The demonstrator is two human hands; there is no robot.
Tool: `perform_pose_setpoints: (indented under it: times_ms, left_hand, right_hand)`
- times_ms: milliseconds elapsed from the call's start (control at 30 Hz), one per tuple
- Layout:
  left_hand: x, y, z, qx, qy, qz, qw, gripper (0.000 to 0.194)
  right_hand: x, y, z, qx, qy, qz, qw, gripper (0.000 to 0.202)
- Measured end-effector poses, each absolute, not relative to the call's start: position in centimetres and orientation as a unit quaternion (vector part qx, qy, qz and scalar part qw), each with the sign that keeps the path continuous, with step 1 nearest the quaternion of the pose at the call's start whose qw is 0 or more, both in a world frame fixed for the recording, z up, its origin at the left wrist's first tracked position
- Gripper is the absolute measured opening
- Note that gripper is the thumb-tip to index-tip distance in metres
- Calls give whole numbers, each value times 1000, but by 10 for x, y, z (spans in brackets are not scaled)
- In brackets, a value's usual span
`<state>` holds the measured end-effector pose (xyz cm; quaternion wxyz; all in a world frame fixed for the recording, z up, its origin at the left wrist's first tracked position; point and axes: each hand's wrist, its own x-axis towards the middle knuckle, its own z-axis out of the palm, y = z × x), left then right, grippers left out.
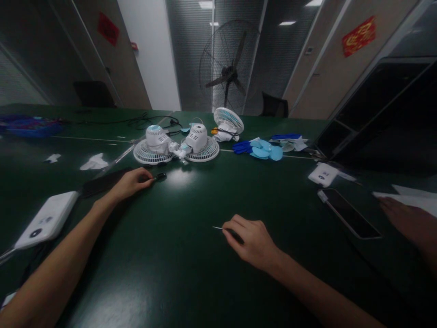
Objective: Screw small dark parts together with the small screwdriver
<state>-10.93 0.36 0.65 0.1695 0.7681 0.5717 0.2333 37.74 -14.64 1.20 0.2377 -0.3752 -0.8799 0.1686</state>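
Observation:
My left hand (pixel 134 183) rests low over the green table, thumb and fingers closed in a pinch. A small object with a black end (pixel 160 176) sticks out from those fingertips; its kind is not clear. Nearer to me, my right hand (pixel 252 240) is closed on a thin metal rod (pixel 217 228), which points left; the rest of the rod is hidden in the fingers. Beyond the left hand lie two white fan heads (pixel 153 157) (pixel 205 155), face down. Another white fan (pixel 228 122) stands tilted behind them.
Light-blue fan blades (pixel 266 149) and blue gloves (pixel 241 147) lie at the back. A phone (pixel 350 214) and a white device (pixel 322 174) are right, beside another person's hand (pixel 408 218). A white power bank-like box (pixel 48 218) sits left; a blue basket (pixel 29 126) stands far left.

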Motion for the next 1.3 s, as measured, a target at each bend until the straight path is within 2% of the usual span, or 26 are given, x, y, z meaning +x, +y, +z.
perform_pose_setpoints:
  times_ms: [267,533,1300]
  left_hand:
    - [-91,4,6,689,636,305,166,59]
    - [-64,3,2,682,642,306,169,53]
    - [-55,0,0,651,670,322,153,43]
  right_hand:
    - [376,-146,12,-373,-878,174,244,15]
    - [378,-146,9,-367,-879,178,249,14]
    - [377,-146,12,-375,-880,172,235,15]
